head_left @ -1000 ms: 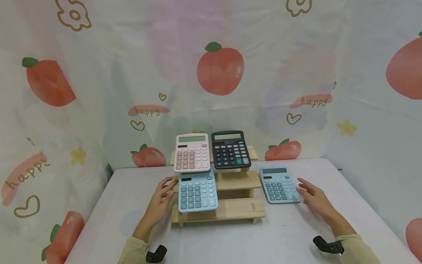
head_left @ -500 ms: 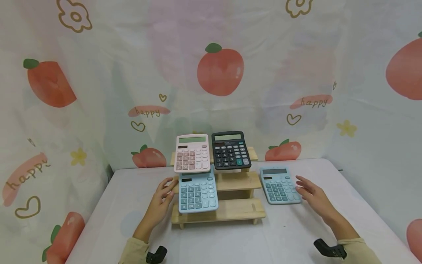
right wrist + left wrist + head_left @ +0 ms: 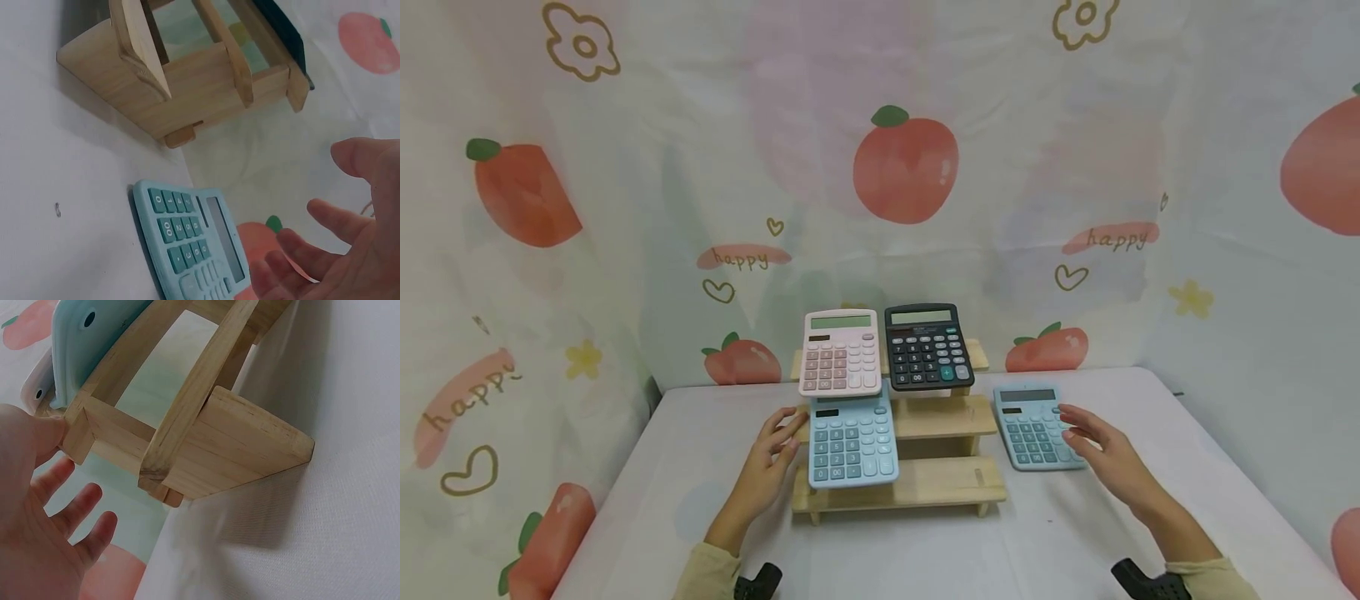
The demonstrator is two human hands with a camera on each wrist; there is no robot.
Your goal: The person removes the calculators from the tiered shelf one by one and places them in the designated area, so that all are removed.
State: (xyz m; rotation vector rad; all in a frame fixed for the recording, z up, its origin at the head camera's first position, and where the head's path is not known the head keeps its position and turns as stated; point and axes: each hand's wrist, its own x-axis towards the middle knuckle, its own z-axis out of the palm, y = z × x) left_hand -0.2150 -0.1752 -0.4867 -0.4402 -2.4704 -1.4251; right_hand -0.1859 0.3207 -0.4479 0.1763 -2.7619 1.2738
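At the left end of a three-step wooden shelf point(image 3: 925, 483), my left hand point(image 3: 760, 479) holds the middle step's end between thumb and fingers; its other fingers spread free in the left wrist view. On the top step lean a pink calculator point(image 3: 840, 354) and a black calculator point(image 3: 928, 346). Below the pink one, a light blue calculator point(image 3: 853, 442) leans on the middle step. A second light blue calculator point(image 3: 1037, 429) lies on the table right of the shelf. My right hand point(image 3: 1112, 458) hovers by its right edge, fingers apart and holding nothing.
The shelf and calculator stand on a white-covered table point(image 3: 940, 558). A fabric backdrop point(image 3: 895, 267) printed with peaches rises behind the table and along both sides. A dark camera mount point(image 3: 1150, 581) sits at my right wrist, another mount point(image 3: 758, 581) at my left.
My right hand has shifted left, so its fingertips overlap the edge of the calculator on the table. The head view has tilted slightly up. My left hand stays at the shelf.
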